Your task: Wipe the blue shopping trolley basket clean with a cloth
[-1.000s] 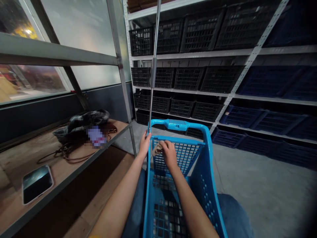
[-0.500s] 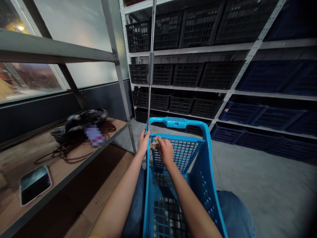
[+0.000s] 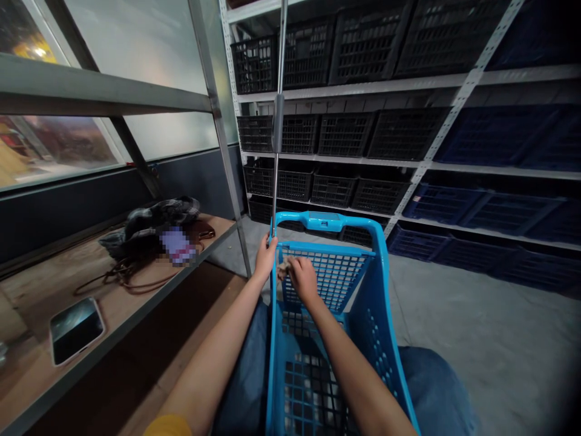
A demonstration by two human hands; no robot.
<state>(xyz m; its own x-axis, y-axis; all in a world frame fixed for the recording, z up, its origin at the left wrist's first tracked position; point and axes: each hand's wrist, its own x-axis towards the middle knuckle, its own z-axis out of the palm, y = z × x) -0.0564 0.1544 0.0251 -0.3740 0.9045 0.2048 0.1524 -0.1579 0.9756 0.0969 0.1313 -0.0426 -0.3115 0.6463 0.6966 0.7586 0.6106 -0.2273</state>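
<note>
A blue plastic shopping basket (image 3: 384, 266) with slotted walls and a thick handle bar stands between my knees. My left hand (image 3: 265, 260) is closed round its upper left side, close to the base of an upright metal pole (image 3: 275, 188). Inside the basket's far left corner, my right hand (image 3: 304, 280) pinches a crumpled greyish-brown rag (image 3: 284, 267). The rag lies against or very near the left wall; exact contact is hard to see. Some fingers of both hands are hidden.
At left, a shelf (image 3: 27, 387) carries a phone (image 3: 77, 330), a dark plaid cloth bundle (image 3: 154, 212) and brown straps (image 3: 140, 283). Racks of black crates (image 3: 347, 133) and blue crates (image 3: 445, 203) stand ahead. Grey floor (image 3: 490, 327) lies at right.
My right hand and the rag have shifted slightly down along the basket's left wall. My left hand keeps its hold. The whole view has moved a little.
</note>
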